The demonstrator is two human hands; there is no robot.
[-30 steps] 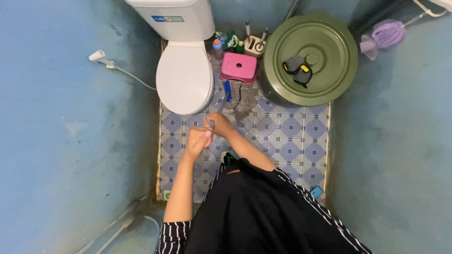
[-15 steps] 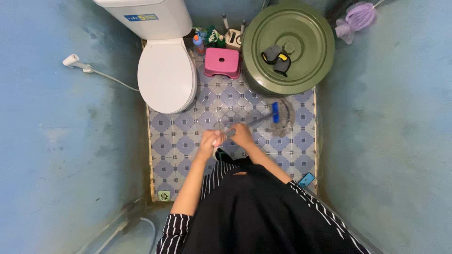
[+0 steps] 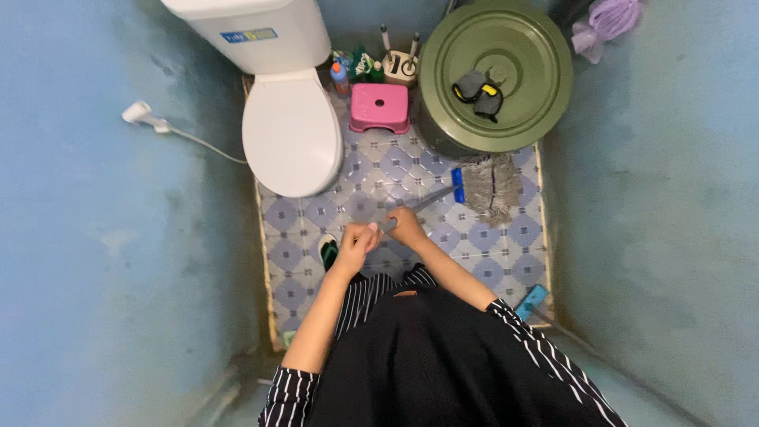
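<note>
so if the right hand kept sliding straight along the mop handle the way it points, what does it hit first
Probably the blue clamp where the handle joins the grey mop head; nothing else shows between it and the right hand, though depth is hard to judge.

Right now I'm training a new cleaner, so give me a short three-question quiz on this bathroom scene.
1. True or false: both hands, left hand and right hand, grip the grey metal mop handle.
2. The grey string mop head lies nearest: A) the white ceramic toilet, B) the round green plastic bin, C) the white spray hose.
3. What stands between toilet and bin?

Key: 1 true. 2 B. 3 the small pink plastic stool.
</note>
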